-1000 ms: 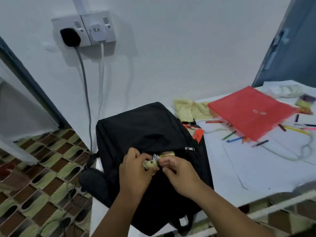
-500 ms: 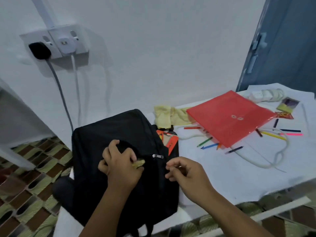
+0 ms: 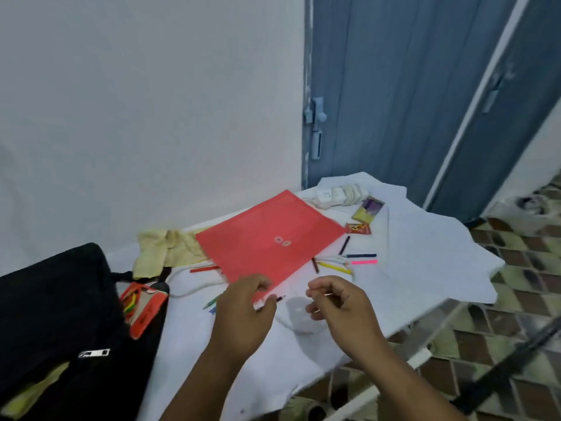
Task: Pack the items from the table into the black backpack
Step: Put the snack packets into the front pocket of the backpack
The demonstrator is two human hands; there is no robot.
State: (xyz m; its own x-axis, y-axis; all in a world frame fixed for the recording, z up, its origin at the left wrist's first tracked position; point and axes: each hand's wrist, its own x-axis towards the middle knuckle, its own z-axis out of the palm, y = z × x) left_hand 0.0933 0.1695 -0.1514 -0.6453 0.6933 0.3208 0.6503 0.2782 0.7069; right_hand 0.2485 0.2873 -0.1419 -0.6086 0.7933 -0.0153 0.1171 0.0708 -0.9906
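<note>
The black backpack (image 3: 60, 299) lies at the table's left end, with something yellow (image 3: 33, 390) poking out of its front pocket below the zipper pull (image 3: 94, 353). A red folder (image 3: 270, 238) lies flat mid-table. My left hand (image 3: 243, 311) hovers at the folder's near corner, fingers loosely curled, a dark pencil (image 3: 278, 298) just off its fingertips. My right hand (image 3: 337, 305) hangs beside it over the white cloth, loosely curled and holding nothing that I can see.
An orange pouch (image 3: 145, 308) leans on the backpack, with a yellow cloth (image 3: 164, 247) and a white cable (image 3: 194, 287) behind it. Several coloured pencils (image 3: 361, 259), a white plug block (image 3: 337, 196), a card pack (image 3: 368, 209) and a red packet (image 3: 358, 228) lie beyond the folder. A blue door (image 3: 394, 101) stands behind.
Both hands have left the backpack pocket and moved right to the red folder. The yellow item stays tucked in the pocket. My view has swung to the right.
</note>
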